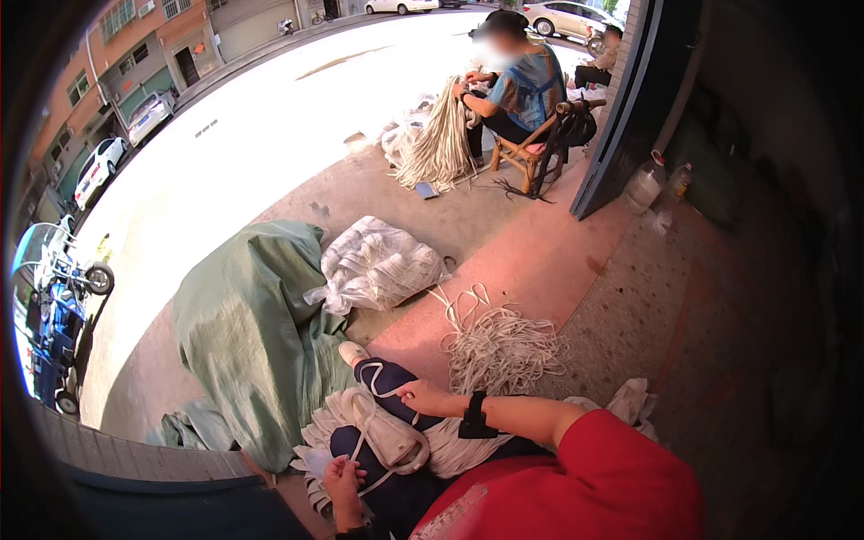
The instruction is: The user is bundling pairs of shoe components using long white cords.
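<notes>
Left hand [343, 477] low over lap, grip pinched shut on thin white cord [363, 443]. Right hand [423, 394] resting on knee, fingers curled around same cord near its loop. Bundle of white cords [396, 436] across lap. Loose cord pile [499, 346] on floor ahead. Clear sack of cords [378, 263] beside green tarp [247, 333]. Another person [517, 85] seated on wooden chair [531, 148], well apart.

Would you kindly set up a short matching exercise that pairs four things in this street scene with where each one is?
Things:
1. green tarp
2. clear bag of white straps
3. loose pile of white straps
4. wooden chair

Places:
A. under a seated person, far end
B. on the reddish pavement strip
C. left, heaped on the ground
D. just right of the tarp's top

Pairs: 1-C, 2-D, 3-B, 4-A
</notes>
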Motion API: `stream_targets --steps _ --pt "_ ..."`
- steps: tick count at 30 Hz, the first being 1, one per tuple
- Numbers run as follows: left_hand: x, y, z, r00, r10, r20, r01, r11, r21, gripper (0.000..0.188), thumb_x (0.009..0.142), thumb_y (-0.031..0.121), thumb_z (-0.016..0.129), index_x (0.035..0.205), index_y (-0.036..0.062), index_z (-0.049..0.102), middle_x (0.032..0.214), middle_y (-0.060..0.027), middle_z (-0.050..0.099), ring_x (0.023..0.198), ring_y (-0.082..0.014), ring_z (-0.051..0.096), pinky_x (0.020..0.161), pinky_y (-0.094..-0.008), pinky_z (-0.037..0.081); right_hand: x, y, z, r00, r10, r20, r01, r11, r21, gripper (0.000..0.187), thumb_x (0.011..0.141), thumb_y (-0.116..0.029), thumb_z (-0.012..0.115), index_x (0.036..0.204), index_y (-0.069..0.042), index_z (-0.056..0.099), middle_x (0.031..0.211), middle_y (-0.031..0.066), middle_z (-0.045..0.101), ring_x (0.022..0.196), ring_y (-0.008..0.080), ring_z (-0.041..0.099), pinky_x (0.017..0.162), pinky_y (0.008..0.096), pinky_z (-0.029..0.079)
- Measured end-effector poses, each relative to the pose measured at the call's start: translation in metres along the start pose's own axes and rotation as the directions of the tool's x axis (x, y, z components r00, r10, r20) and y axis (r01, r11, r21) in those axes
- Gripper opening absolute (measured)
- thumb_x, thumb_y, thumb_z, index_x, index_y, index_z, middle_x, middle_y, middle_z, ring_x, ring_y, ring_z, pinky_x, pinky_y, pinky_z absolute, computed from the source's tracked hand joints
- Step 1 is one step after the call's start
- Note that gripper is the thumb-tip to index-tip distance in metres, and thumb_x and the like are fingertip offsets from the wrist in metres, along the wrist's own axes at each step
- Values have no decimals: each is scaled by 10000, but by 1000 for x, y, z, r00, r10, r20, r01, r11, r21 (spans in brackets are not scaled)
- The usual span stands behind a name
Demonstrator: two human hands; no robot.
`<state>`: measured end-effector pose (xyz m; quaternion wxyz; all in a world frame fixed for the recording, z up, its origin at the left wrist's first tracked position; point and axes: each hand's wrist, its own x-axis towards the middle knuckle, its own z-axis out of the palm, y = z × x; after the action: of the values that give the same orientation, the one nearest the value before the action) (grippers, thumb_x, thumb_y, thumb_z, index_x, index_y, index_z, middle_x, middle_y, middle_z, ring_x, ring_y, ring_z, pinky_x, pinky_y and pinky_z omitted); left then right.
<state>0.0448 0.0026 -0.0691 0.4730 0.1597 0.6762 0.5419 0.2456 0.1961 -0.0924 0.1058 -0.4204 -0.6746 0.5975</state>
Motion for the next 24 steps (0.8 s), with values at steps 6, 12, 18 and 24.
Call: stream_targets --steps 6,12,18,24 --pt "-6 -5 -3 999 -9 -33 6 998 -67 105 831 85 542 920 36 515 710 -41 573 513 -92 530 446 -183 402 -24 18 -1 917 -369 -150 173 708 -685 245 747 -219 585 975 -129 583 935 81 514 896 273 490 771 366 440" --pt "-3 -6 0 998 -28 -55 25 998 -52 73 828 80 546 888 45 524 690 -28 568 503 -82 514 448 -177 389 -38 -14 -5 861 -503 79 331 434 -838 191 709 -102 514 897 -94 548 840 78 470 865 249 478 705 356 442" --pt "-2 -8 1 998 -16 -54 12 998 -64 94 827 90 551 902 38 528 693 -28 573 499 -71 506 443 -169 376 -40 -5 -11 810 -479 338 557 448 -699 181 672 -37 537 851 -57 546 870 100 483 874 279 495 685 359 480" --pt "1 -11 2 997 -18 -77 15 999 -29 104 830 95 546 914 36 530 700 -26 572 494 -62 490 441 -167 362 -54 -3 -20 776 -500 385 600 398 -694 108 694 -80 518 796 -72 553 852 87 485 860 255 502 669 350 484"
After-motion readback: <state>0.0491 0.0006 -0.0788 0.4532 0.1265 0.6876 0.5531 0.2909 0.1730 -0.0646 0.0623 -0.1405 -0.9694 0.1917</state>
